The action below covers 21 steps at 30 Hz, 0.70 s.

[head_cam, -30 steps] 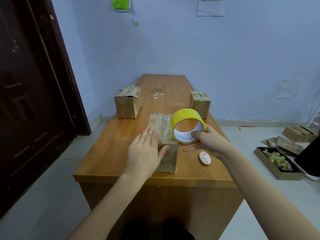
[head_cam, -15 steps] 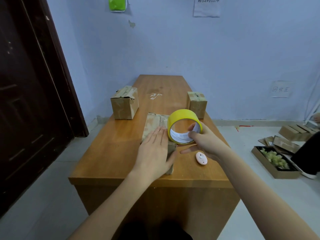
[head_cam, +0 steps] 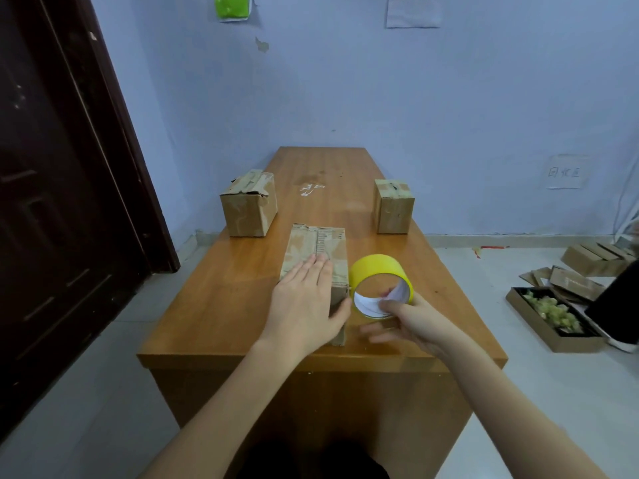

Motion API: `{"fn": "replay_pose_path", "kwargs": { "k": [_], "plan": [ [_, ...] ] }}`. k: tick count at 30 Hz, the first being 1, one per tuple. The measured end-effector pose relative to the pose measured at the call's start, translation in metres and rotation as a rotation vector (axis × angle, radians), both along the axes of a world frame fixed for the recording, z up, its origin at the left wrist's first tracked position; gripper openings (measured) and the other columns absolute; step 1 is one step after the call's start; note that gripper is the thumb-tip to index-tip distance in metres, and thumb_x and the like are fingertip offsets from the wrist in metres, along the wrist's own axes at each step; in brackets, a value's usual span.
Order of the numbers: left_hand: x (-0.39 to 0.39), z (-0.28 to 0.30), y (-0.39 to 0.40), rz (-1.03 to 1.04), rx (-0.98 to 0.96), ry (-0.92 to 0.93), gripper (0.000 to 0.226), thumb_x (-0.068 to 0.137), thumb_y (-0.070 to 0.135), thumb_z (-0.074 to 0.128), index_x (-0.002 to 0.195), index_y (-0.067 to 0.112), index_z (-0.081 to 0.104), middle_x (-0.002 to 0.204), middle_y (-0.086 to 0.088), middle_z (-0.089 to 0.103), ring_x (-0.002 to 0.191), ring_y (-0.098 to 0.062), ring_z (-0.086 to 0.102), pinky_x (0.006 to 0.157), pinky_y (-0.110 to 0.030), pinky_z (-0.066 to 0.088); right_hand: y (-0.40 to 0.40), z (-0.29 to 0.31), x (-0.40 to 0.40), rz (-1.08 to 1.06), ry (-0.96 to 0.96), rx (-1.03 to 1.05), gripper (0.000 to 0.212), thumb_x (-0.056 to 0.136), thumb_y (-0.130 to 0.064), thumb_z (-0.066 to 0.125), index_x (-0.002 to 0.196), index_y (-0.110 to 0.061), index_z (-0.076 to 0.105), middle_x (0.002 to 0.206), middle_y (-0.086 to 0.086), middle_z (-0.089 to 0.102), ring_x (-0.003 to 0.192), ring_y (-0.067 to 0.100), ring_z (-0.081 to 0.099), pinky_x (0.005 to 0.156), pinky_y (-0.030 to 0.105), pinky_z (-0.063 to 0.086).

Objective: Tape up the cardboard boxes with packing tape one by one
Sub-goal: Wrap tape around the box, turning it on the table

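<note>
Head view: 1 flat cardboard box (head_cam: 316, 250) lying at the near middle of the desk (head_cam: 221, 299), pinned under the left hand (head_cam: 304, 305), fingers straight and spread flat on the lid, grip released. Right hand (head_cam: 411, 323) grasping the yellow tape roll (head_cam: 380, 285), fingers curled through its core, roll held just beside the box's near right corner. No free strip clearly visible between roll and box; cannot tell whether tape is attached yet.

Likely trouble: box sliding or tilting off the near edge if the pull on the roll beats the flat palm's hold; tape going on crooked or folding onto itself, given the roll sits off to the side of the seam.

Farther back, 2 more boxes, a larger box (head_cam: 249, 203) on the left, a smaller box (head_cam: 394, 206) on the right, both upright and well apart. Glossy orange-brown wooden surface. Pale blue wall, dark door (head_cam: 62, 188) on the left, grey tiled floor, an open tray (head_cam: 553, 319) and cardboard scraps on the floor at right.
</note>
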State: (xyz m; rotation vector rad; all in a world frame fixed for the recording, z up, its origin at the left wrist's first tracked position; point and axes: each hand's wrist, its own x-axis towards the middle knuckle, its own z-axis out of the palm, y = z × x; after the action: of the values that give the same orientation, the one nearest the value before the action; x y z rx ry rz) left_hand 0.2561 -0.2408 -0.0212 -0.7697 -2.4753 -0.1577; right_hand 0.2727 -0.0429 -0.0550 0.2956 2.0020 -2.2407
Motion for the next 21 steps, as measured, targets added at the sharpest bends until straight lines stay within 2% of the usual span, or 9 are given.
{"fn": "replay_pose_path", "kwargs": {
  "k": [4, 7, 10, 14, 16, 18, 21],
  "plan": [
    [-0.006, -0.005, -0.004, -0.015, -0.004, 0.013, 0.075, 0.091, 0.061, 0.032, 0.148, 0.014, 0.022, 0.155, -0.001, 0.021, 0.142, -0.012, 0.018, 0.114, -0.023, 0.008, -0.01, -0.009, -0.002, -0.074, 0.067, -0.05, 0.025, 0.095, -0.003, 0.052, 0.12, 0.002, 0.052, 0.102, 0.019, 0.067, 0.081, 0.031, 0.071, 0.06, 0.036, 0.059],
    [-0.008, -0.007, -0.004, -0.025, -0.011, 0.007, 0.076, 0.091, 0.063, 0.03, 0.149, 0.014, 0.021, 0.155, -0.001, 0.02, 0.143, -0.012, 0.017, 0.114, -0.023, 0.009, -0.017, -0.019, 0.0, -0.153, 0.095, -0.08, 0.027, 0.092, -0.004, 0.059, 0.118, 0.0, 0.056, 0.115, 0.018, 0.065, 0.098, 0.031, 0.067, 0.076, 0.043, 0.058],
    [-0.008, -0.006, -0.004, -0.013, 0.011, 0.004, 0.073, 0.091, 0.06, 0.033, 0.147, 0.013, 0.028, 0.152, -0.001, 0.028, 0.141, -0.013, 0.024, 0.113, -0.024, 0.015, -0.024, -0.025, 0.0, -0.226, 0.118, -0.12, 0.033, 0.089, -0.006, 0.064, 0.121, 0.0, 0.056, 0.12, 0.02, 0.062, 0.105, 0.032, 0.065, 0.089, 0.049, 0.054],
    [-0.005, -0.003, -0.007, 0.003, 0.098, -0.01, 0.066, 0.086, 0.053, 0.053, 0.135, 0.009, 0.049, 0.14, -0.005, 0.048, 0.13, -0.017, 0.045, 0.104, -0.028, 0.034, -0.031, -0.026, -0.005, -0.2, 0.134, -0.133, 0.04, 0.089, -0.016, 0.066, 0.125, -0.005, 0.055, 0.12, 0.01, 0.066, 0.108, 0.021, 0.064, 0.097, 0.041, 0.051],
    [-0.006, -0.003, -0.011, 0.017, 0.153, -0.028, 0.066, 0.086, 0.054, 0.05, 0.136, 0.01, 0.049, 0.141, -0.003, 0.046, 0.131, -0.015, 0.043, 0.104, -0.027, 0.033, -0.039, -0.025, -0.01, -0.115, 0.129, -0.15, 0.036, 0.091, -0.022, 0.064, 0.124, -0.009, 0.057, 0.118, 0.006, 0.068, 0.107, 0.02, 0.066, 0.095, 0.037, 0.052],
    [-0.007, -0.004, -0.014, 0.037, 0.201, -0.033, 0.066, 0.086, 0.055, 0.047, 0.135, 0.011, 0.05, 0.14, -0.002, 0.047, 0.13, -0.015, 0.044, 0.103, -0.027, 0.035, -0.045, -0.025, -0.016, -0.059, 0.112, -0.193, 0.031, 0.094, -0.025, 0.06, 0.12, -0.008, 0.058, 0.11, 0.01, 0.071, 0.1, 0.025, 0.069, 0.083, 0.035, 0.056],
    [-0.007, -0.003, -0.014, 0.034, 0.208, -0.032, 0.067, 0.086, 0.056, 0.041, 0.134, 0.01, 0.051, 0.139, -0.003, 0.048, 0.129, -0.016, 0.045, 0.102, -0.029, 0.037, -0.044, -0.023, -0.023, -0.115, 0.106, -0.214, 0.029, 0.095, -0.019, 0.058, 0.119, -0.003, 0.056, 0.106, 0.019, 0.071, 0.092, 0.036, 0.069, 0.075, 0.042, 0.058]
  ]
}}
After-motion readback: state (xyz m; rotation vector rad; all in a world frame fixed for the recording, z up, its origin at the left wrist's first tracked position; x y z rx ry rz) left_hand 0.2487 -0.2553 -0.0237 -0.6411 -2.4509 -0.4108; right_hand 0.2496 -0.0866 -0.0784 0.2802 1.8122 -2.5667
